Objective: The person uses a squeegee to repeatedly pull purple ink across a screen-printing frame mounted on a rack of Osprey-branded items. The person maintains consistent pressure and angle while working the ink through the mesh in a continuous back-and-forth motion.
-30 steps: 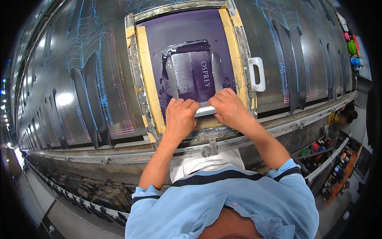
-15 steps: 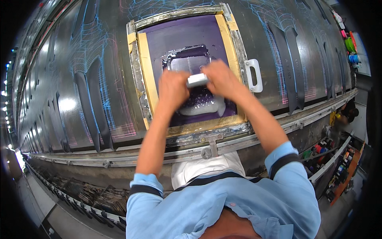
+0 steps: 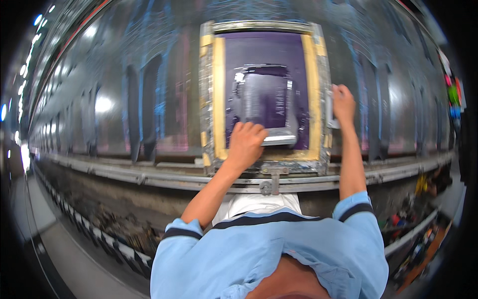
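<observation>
A screen-printing frame [image 3: 323, 74] with purple mesh [image 3: 264, 45] lies over the long dark table in front of me. Yellow tape [image 3: 219, 94] runs along its inner sides, and wet, shiny ink [image 3: 249, 99] surrounds a pale rectangular patch. My left hand [image 3: 245, 144] is closed around the left part of a silver-grey squeegee [image 3: 281, 137], which rests on the mesh toward the near end. My right hand [image 3: 343, 102] has its fingers wrapped round the white handle [image 3: 330, 117] on the frame's right side; the hand covers part of that handle.
Dark cut pieces [image 3: 151, 99] lie in pairs on the table [image 3: 184, 99] to both sides, among blue and pink printed lines. A metal rail [image 3: 159, 178] follows the near edge, with a metal bracket [image 3: 275, 172] by the frame. Coloured items [image 3: 453, 94] are at the far right.
Both hands were on the squeegee mid-screen; it now sits nearer me in my left hand alone. My right hand has let go and taken the frame's handle. The view has turned and blurred.
</observation>
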{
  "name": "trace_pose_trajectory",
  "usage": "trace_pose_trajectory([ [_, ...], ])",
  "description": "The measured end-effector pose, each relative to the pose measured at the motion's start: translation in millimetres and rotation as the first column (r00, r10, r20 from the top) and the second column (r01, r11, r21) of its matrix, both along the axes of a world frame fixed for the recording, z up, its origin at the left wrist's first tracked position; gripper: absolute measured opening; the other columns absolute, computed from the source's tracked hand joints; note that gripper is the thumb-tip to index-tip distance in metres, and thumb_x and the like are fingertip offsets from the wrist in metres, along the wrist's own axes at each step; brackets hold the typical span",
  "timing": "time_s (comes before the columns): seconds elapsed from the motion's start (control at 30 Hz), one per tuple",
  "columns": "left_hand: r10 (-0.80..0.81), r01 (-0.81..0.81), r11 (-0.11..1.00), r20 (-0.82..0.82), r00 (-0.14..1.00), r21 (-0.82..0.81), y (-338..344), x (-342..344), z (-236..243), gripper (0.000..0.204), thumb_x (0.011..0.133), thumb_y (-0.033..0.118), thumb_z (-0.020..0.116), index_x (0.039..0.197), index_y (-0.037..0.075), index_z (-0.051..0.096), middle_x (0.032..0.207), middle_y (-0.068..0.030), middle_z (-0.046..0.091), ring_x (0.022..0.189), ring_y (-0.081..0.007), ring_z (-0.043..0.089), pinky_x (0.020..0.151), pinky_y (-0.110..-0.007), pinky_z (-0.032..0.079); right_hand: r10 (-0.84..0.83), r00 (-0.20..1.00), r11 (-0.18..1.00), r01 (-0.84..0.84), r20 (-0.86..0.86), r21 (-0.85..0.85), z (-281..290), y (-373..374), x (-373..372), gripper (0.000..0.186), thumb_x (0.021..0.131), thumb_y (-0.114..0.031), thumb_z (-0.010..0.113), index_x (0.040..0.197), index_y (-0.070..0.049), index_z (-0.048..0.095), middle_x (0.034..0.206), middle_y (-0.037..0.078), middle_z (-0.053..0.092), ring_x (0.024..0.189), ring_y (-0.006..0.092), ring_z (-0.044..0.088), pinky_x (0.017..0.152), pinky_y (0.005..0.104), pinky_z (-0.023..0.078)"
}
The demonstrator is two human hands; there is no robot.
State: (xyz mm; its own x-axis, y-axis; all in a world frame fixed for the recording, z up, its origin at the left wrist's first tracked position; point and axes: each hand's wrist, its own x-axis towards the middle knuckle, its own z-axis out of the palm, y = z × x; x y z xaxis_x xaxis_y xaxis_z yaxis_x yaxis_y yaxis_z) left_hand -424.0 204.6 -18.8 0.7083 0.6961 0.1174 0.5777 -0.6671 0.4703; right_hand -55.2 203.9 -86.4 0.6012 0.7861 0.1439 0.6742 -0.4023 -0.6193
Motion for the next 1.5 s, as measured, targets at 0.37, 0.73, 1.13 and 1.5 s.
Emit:
trace_pose_trajectory([
  [0.37, 0.117, -0.124, 0.985, 0.064, 0.991, 0.122, 45, -157, 29, 0.031, 0.060, 0.003, 0.074, 0.089, 0.013, 0.071, 0.092, -0.0008, 0.069, 0.094, -0.0242, 0.061, 0.082, -0.041, 0.045, 0.067, 0.972, 0.990, -0.037, -0.223, 0.136, 64, 57, -192, 0.025, 0.101, -0.029, 0.064, 0.097, -0.004, 0.067, 0.089, 0.012, 0.070, 0.084, 0.0232, 0.065, 0.080, 0.0383, 0.051],
  [0.73, 0.063, -0.063, 0.995, 0.011, 0.998, 0.081, 118, -369, 30, 0.026, 0.067, 0.006, 0.081, 0.091, 0.013, 0.074, 0.093, -0.0014, 0.073, 0.087, -0.0238, 0.065, 0.079, -0.041, 0.043, 0.049, 0.921, 0.970, 0.047, -0.385, 0.238, 36, 123, -416, 0.025, 0.096, -0.031, 0.068, 0.093, -0.007, 0.064, 0.075, 0.022, 0.066, 0.073, 0.0443, 0.066, 0.063, 0.0472, 0.048],
  [1.13, -0.054, 0.056, 0.997, -0.039, 0.998, 0.058, 84, -412, 27, 0.047, 0.057, 0.003, 0.077, 0.103, 0.012, 0.072, 0.105, -0.0021, 0.071, 0.088, -0.0241, 0.061, 0.081, -0.040, 0.043, -0.054, 0.966, 0.998, 0.063, -0.251, 0.026, 33, 135, -423, 0.027, 0.097, -0.033, 0.065, 0.099, -0.007, 0.067, 0.087, 0.026, 0.070, 0.087, 0.0495, 0.067, 0.073, 0.0541, 0.051],
  [1.5, -0.037, 0.032, 0.997, -0.064, 0.997, -0.071, 286, -356, 27, 0.025, 0.071, 0.012, 0.080, 0.096, 0.013, 0.076, 0.094, -0.0043, 0.075, 0.084, -0.0276, 0.066, 0.080, -0.041, 0.044, 0.703, 0.691, 0.698, -0.716, -0.168, -0.027, 130, 216, -463, 0.031, 0.090, -0.032, 0.074, 0.108, -0.007, 0.073, 0.103, 0.014, 0.073, 0.101, 0.0354, 0.065, 0.092, 0.0443, 0.049],
])
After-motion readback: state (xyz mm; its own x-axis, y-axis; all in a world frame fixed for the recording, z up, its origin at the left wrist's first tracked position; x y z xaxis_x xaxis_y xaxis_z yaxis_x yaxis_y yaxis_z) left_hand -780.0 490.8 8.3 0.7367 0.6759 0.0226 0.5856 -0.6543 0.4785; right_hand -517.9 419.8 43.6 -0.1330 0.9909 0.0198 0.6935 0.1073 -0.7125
